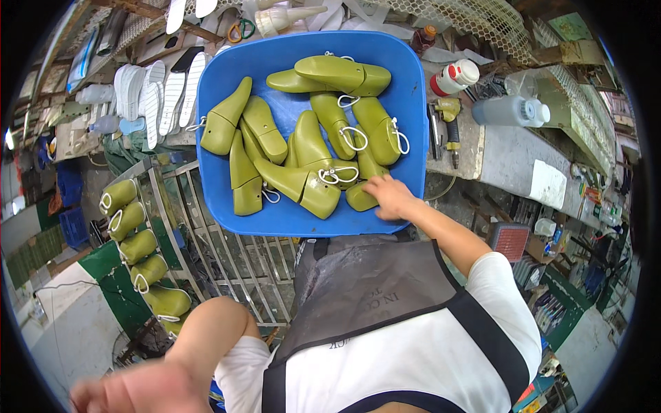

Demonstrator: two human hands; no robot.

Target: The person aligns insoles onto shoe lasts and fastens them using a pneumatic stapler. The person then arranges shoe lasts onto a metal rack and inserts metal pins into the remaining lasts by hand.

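A blue plastic tub [206, 175] holds several olive-green shoe lasts, many with white string loops. My right hand [391, 197] reaches into its near right corner, fingers closed over the end of a shoe last [360, 197]. Beside it lies another shoe last [321, 196] with a knotted white cord, and two lasts rest across the far end, one a long shoe last [344, 74]. My left hand [141, 392] is at the lower left, away from the tub and close to the camera. It is blurred, so its finger shape and any contents cannot be made out.
At left, several green lasts [139, 246] hang in a row beside a metal rack [206, 220]. White insoles [172, 103] lie beyond it. Right of the tub, a bench carries a hand tool [451, 131], a red-and-white bottle [454, 77] and a clear bottle [509, 111].
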